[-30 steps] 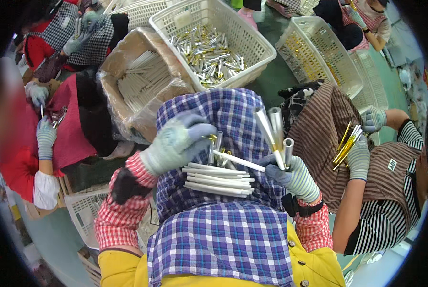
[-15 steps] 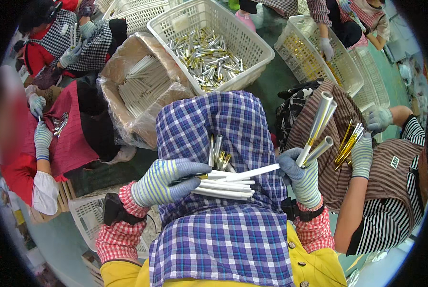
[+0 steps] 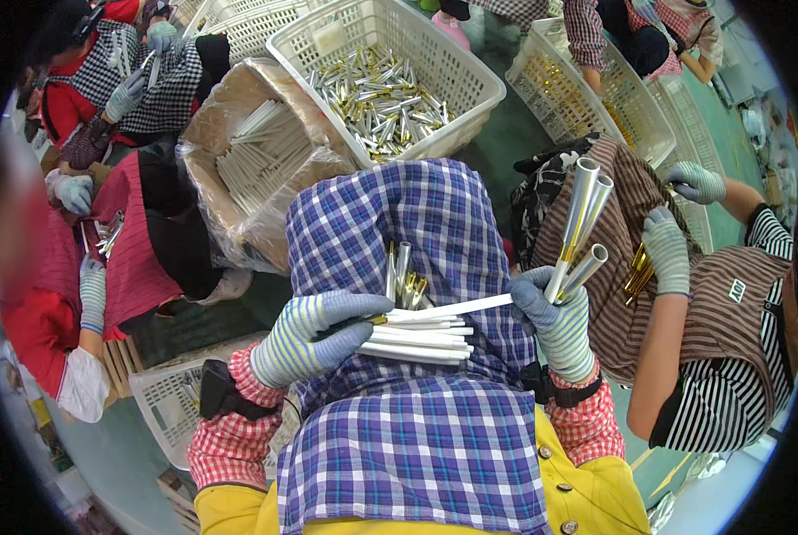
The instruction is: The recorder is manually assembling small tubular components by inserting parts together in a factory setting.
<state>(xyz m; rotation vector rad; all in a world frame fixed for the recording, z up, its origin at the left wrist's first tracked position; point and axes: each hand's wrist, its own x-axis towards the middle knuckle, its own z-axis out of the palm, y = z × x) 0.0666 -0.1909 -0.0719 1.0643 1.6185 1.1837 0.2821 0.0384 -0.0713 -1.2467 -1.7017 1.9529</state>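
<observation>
Our left gloved hand (image 3: 314, 334) pinches loose white plastic tubes (image 3: 417, 337) on the blue checked lap cloth (image 3: 417, 428), our right gloved hand (image 3: 555, 321) clamps three upright silver metal tubes (image 3: 581, 227); either bundle may slide free

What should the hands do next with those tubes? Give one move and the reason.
Probably bring the right hand down and lay its silver tubes beside the white tubes on the lap cloth. The right hand holds three silver tubes raised upright, while the left hand rests on the white stack.

A single head-worn fisheye looks steeply down, close over the lap and surrounding baskets.
</observation>
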